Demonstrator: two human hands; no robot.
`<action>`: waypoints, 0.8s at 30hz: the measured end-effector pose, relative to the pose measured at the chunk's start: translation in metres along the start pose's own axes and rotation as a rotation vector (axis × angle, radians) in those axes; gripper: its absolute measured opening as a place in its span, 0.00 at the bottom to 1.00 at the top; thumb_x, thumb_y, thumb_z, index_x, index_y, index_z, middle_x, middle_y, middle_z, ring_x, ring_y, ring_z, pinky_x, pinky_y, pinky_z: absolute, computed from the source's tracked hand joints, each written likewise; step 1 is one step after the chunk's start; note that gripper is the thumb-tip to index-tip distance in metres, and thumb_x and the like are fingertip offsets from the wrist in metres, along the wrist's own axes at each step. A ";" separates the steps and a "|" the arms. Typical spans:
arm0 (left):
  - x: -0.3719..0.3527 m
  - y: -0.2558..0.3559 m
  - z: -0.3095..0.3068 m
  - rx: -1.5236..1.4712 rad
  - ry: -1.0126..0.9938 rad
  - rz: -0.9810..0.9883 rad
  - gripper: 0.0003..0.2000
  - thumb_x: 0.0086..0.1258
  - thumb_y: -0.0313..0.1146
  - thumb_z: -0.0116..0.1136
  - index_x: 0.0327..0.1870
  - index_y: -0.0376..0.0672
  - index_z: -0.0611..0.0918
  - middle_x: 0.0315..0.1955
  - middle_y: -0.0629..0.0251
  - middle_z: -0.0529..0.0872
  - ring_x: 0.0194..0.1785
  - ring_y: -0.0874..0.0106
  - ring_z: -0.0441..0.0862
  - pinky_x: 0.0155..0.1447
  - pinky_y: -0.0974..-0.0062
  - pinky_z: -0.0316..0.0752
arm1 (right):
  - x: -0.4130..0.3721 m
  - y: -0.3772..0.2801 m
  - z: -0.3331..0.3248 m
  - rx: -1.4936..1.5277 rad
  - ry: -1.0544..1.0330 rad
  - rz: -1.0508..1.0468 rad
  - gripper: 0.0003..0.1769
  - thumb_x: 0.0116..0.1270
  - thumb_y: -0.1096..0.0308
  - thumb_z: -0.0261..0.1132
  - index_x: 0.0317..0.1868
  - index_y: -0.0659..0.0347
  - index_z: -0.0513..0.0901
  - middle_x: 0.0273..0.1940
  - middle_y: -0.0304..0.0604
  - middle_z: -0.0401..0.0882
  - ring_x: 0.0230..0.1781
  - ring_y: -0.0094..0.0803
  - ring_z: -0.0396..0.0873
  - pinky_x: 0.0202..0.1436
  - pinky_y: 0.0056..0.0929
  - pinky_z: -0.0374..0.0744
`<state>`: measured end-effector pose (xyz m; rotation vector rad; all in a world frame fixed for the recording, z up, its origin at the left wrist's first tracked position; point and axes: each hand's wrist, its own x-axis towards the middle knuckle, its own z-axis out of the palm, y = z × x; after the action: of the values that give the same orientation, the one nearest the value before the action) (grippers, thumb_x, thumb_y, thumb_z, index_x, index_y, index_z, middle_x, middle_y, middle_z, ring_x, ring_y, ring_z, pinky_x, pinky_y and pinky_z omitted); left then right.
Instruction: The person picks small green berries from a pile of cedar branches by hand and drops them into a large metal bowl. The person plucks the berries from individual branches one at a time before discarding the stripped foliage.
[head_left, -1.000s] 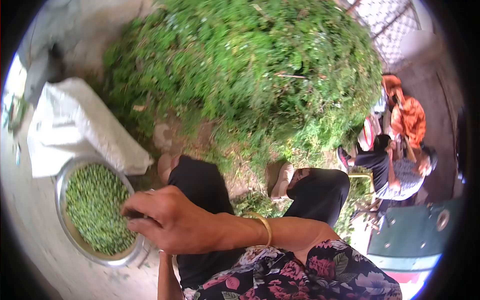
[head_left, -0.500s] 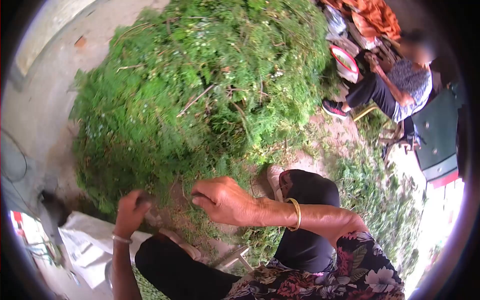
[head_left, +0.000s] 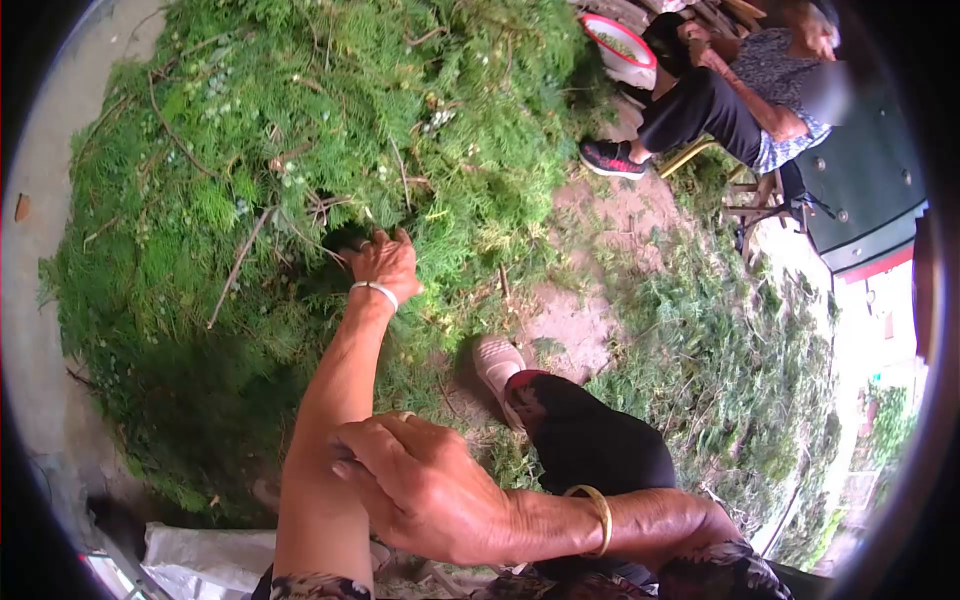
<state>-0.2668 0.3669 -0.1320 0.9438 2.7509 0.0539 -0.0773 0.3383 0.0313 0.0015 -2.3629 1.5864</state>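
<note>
My left hand, with a silver bangle at the wrist, reaches into the large pile of green conifer branches. Its fingers are spread among the sprigs, and their tips are partly hidden by foliage. A bare brown twig lies to the left of it. Nearer to me, my right hand is closed, its thumb and fingers drawn together. It appears in front of my left forearm, and whatever its fingers hold, if anything, cannot be made out. A gold bangle circles the right wrist.
At the upper right a person sits beside a white basin with a red rim holding green bits. More cut greenery covers the ground at the right. My shoe rests at the pile's edge. White sacking lies lower left.
My left hand has moved forward and right, from near the sacking into the branches. The right hand, still closed, now appears lower and nearer. The view has shifted.
</note>
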 end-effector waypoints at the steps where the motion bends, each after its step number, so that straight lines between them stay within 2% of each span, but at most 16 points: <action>1: 0.005 -0.014 0.026 -0.001 -0.018 -0.012 0.26 0.56 0.38 0.63 0.55 0.38 0.75 0.51 0.41 0.77 0.58 0.53 0.74 0.63 0.40 0.58 | -0.001 0.003 -0.001 0.013 -0.012 0.012 0.12 0.57 0.77 0.63 0.41 0.70 0.73 0.26 0.54 0.74 0.25 0.50 0.76 0.26 0.43 0.73; 3: 0.003 -0.039 0.074 0.005 -0.064 0.027 0.11 0.58 0.36 0.57 0.40 0.46 0.83 0.40 0.53 0.83 0.48 0.58 0.81 0.57 0.43 0.63 | -0.006 0.004 -0.003 -0.013 -0.110 0.021 0.13 0.56 0.77 0.63 0.42 0.71 0.72 0.27 0.54 0.74 0.25 0.50 0.76 0.27 0.42 0.74; 4: -0.015 -0.044 0.086 0.097 0.110 0.100 0.07 0.58 0.32 0.52 0.27 0.48 0.83 0.30 0.61 0.84 0.39 0.60 0.83 0.52 0.51 0.67 | -0.007 0.004 -0.003 0.007 -0.120 0.020 0.13 0.56 0.77 0.63 0.42 0.71 0.72 0.27 0.54 0.74 0.25 0.50 0.76 0.27 0.42 0.74; 5: -0.029 -0.048 0.094 0.184 0.102 0.085 0.06 0.57 0.31 0.52 0.25 0.49 0.83 0.27 0.61 0.84 0.39 0.60 0.81 0.51 0.56 0.65 | -0.009 0.004 -0.002 0.008 -0.139 0.002 0.14 0.54 0.78 0.63 0.42 0.71 0.72 0.27 0.54 0.74 0.25 0.50 0.76 0.27 0.42 0.74; 7: -0.056 -0.058 0.094 0.225 -0.016 0.087 0.07 0.57 0.30 0.52 0.25 0.47 0.83 0.28 0.60 0.85 0.39 0.61 0.80 0.58 0.58 0.62 | -0.012 0.001 0.003 0.029 -0.165 -0.037 0.15 0.53 0.79 0.63 0.42 0.71 0.72 0.27 0.53 0.74 0.25 0.50 0.75 0.27 0.42 0.75; 9: -0.087 -0.073 0.104 0.347 -0.003 0.180 0.06 0.55 0.30 0.53 0.29 0.41 0.82 0.29 0.56 0.84 0.43 0.57 0.79 0.61 0.56 0.60 | -0.018 0.000 0.009 -0.035 -0.209 -0.088 0.15 0.51 0.78 0.63 0.41 0.70 0.73 0.27 0.53 0.74 0.26 0.50 0.76 0.28 0.43 0.75; 10: -0.110 -0.084 0.119 0.362 0.179 0.244 0.06 0.55 0.30 0.54 0.23 0.42 0.83 0.24 0.57 0.84 0.40 0.59 0.80 0.60 0.57 0.63 | -0.019 0.001 0.012 -0.019 -0.214 -0.112 0.15 0.51 0.78 0.63 0.41 0.70 0.73 0.27 0.53 0.74 0.26 0.50 0.76 0.28 0.43 0.75; 12: -0.149 -0.111 0.173 0.050 -0.116 0.052 0.05 0.53 0.31 0.55 0.25 0.44 0.84 0.24 0.57 0.84 0.42 0.58 0.80 0.56 0.56 0.67 | -0.023 0.001 0.016 -0.105 -0.262 -0.157 0.14 0.52 0.75 0.63 0.39 0.69 0.73 0.27 0.53 0.74 0.27 0.49 0.76 0.29 0.44 0.75; 14: -0.194 -0.125 0.194 0.172 -0.281 -0.095 0.07 0.53 0.32 0.56 0.28 0.44 0.84 0.28 0.58 0.85 0.46 0.55 0.80 0.55 0.51 0.69 | -0.024 -0.003 0.013 -0.135 -0.287 -0.174 0.13 0.53 0.75 0.63 0.38 0.68 0.73 0.26 0.53 0.74 0.27 0.49 0.76 0.29 0.44 0.75; 16: -0.248 -0.132 0.205 0.145 0.022 -0.185 0.08 0.51 0.37 0.59 0.29 0.45 0.84 0.32 0.59 0.86 0.47 0.53 0.79 0.58 0.48 0.67 | -0.026 -0.006 0.013 -0.200 -0.279 -0.176 0.11 0.53 0.72 0.64 0.34 0.66 0.72 0.26 0.52 0.73 0.28 0.48 0.75 0.31 0.44 0.74; 17: -0.286 -0.143 0.233 0.144 0.006 -0.196 0.08 0.51 0.37 0.59 0.29 0.45 0.84 0.32 0.59 0.86 0.47 0.53 0.79 0.58 0.48 0.67 | -0.032 -0.011 0.015 -0.188 -0.292 -0.169 0.11 0.53 0.72 0.64 0.34 0.66 0.72 0.26 0.52 0.73 0.28 0.48 0.75 0.31 0.44 0.74; 19: -0.314 -0.184 0.291 -0.909 0.192 -0.408 0.15 0.50 0.43 0.62 0.36 0.47 0.85 0.35 0.61 0.86 0.49 0.51 0.78 0.59 0.45 0.65 | -0.032 -0.010 0.018 -0.263 -0.357 -0.205 0.11 0.54 0.71 0.64 0.33 0.66 0.71 0.26 0.51 0.73 0.29 0.47 0.76 0.32 0.43 0.74; 20: -0.316 -0.190 0.266 -0.900 0.224 -0.421 0.15 0.50 0.43 0.62 0.36 0.47 0.85 0.35 0.61 0.86 0.49 0.51 0.78 0.59 0.45 0.65 | -0.030 -0.012 0.020 -0.255 -0.364 -0.238 0.11 0.54 0.71 0.64 0.33 0.66 0.71 0.26 0.51 0.73 0.29 0.47 0.76 0.32 0.43 0.74; 22: -0.309 -0.186 0.176 -0.343 -0.232 -0.137 0.19 0.49 0.42 0.63 0.45 0.50 0.84 0.39 0.59 0.85 0.50 0.53 0.79 0.61 0.53 0.66 | -0.031 -0.011 0.022 -0.363 -0.434 -0.225 0.11 0.54 0.70 0.65 0.32 0.65 0.71 0.27 0.51 0.73 0.30 0.47 0.76 0.33 0.42 0.74; 23: -0.296 -0.188 0.141 -0.338 -0.222 -0.142 0.19 0.49 0.42 0.63 0.45 0.50 0.84 0.39 0.59 0.85 0.50 0.53 0.79 0.61 0.53 0.66 | -0.031 -0.013 0.022 -0.361 -0.433 -0.238 0.11 0.54 0.70 0.65 0.32 0.65 0.71 0.27 0.51 0.73 0.30 0.47 0.76 0.33 0.42 0.74; 24: -0.277 -0.189 0.106 -0.285 -0.244 -0.027 0.18 0.50 0.40 0.62 0.44 0.49 0.84 0.37 0.57 0.85 0.48 0.54 0.79 0.59 0.56 0.69 | -0.029 -0.015 0.022 -0.359 -0.431 -0.241 0.11 0.54 0.70 0.65 0.31 0.65 0.71 0.27 0.50 0.73 0.30 0.46 0.76 0.33 0.42 0.75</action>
<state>-0.1437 0.0439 -0.1987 0.7799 2.4486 0.2975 -0.0518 0.3080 0.0307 0.5827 -2.8080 1.1188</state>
